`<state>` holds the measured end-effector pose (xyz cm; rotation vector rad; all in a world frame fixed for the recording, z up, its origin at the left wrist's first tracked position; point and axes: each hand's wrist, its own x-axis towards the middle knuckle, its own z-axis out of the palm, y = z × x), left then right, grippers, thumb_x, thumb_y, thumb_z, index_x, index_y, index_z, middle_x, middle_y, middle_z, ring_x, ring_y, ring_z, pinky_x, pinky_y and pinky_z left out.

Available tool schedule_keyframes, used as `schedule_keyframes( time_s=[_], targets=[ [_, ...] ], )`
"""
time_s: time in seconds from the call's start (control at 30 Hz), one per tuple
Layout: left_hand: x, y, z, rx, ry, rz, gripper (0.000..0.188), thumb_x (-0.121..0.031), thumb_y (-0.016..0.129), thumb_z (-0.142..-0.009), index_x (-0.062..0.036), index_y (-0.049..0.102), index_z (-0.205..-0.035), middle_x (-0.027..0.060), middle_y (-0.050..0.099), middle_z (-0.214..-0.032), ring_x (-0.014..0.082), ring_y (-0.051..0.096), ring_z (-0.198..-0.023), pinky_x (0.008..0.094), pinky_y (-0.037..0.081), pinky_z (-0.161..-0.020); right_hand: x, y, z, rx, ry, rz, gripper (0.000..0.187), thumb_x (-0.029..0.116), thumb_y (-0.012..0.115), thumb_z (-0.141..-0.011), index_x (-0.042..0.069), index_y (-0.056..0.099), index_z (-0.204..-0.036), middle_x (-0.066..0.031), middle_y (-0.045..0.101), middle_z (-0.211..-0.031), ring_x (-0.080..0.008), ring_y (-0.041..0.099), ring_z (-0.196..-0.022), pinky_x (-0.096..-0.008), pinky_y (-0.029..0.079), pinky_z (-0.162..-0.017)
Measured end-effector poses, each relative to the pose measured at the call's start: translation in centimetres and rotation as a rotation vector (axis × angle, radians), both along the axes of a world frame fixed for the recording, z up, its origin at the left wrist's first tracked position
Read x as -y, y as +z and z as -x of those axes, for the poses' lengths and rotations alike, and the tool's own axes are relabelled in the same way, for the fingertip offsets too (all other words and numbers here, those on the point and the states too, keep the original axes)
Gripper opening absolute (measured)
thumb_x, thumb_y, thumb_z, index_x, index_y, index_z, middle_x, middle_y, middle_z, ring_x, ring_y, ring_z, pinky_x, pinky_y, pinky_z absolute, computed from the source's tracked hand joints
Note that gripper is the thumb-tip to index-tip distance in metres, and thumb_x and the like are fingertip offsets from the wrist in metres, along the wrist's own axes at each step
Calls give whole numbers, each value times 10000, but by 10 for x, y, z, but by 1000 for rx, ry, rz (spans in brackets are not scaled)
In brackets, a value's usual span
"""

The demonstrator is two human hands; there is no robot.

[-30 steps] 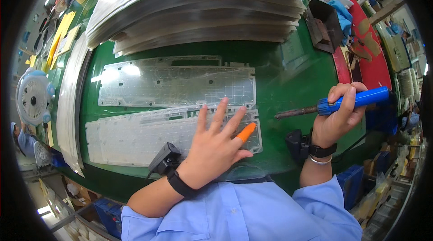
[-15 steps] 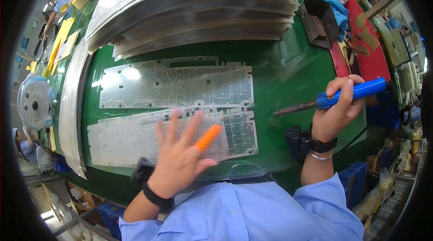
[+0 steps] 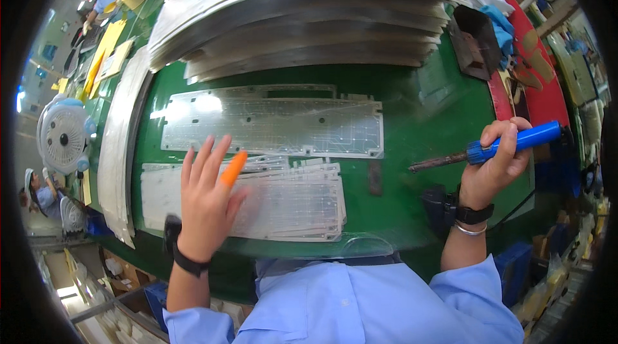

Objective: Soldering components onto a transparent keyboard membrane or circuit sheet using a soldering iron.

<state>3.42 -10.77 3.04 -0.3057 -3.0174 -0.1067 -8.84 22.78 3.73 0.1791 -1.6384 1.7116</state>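
Over the left part of the near pile of translucent circuit membranes [image 3: 299,207], the left hand [image 3: 207,205] spreads its fingers, gripping nothing, contact unclear; a further membrane [image 3: 280,126] lies just beyond that pile. Right of the pile, the right hand [image 3: 497,162] wraps a blue-handled soldering iron [image 3: 477,152], tip off every sheet: work seems partway, the finished count untellable.
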Motion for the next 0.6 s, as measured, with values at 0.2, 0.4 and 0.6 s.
schedule_keyframes(
  time_s=[0.2, 0.4, 0.6],
  targets=[
    [41, -13, 55, 60, 156, 211, 685, -434, 537, -846, -60, 308, -1373, 154, 253, -1446, 363, 236, -1324, 484, 209, -1072, 6, 4, -3, 20, -12, 15, 202, 212, 505, -896, 32, 453, -973, -6, 439, -612, -73, 383, -570, -229, 305, -538],
    [50, -5, 80, 340, 0, 133, 880, -489, 648, -733, -60, 262, -1398, 161, 211, -1463, 346, 196, -1348, 470, 218, -1083, -13, -3, -5, 24, 13, 34, 196, 211, 502, -902, 42, 466, -996, 3, 435, -624, -83, 379, -597, -251, 314, -597],
    [64, 3, 87, 334, -108, 88, 799, -427, 692, -701, 0, 398, -1309, 180, 287, -1429, 329, 264, -1324, 399, 271, -1070, -11, -3, -4, 17, 5, 42, 184, 200, 496, -900, 35, 465, -976, -3, 411, -610, -83, 356, -583, -249, 299, -580]
  ],
)
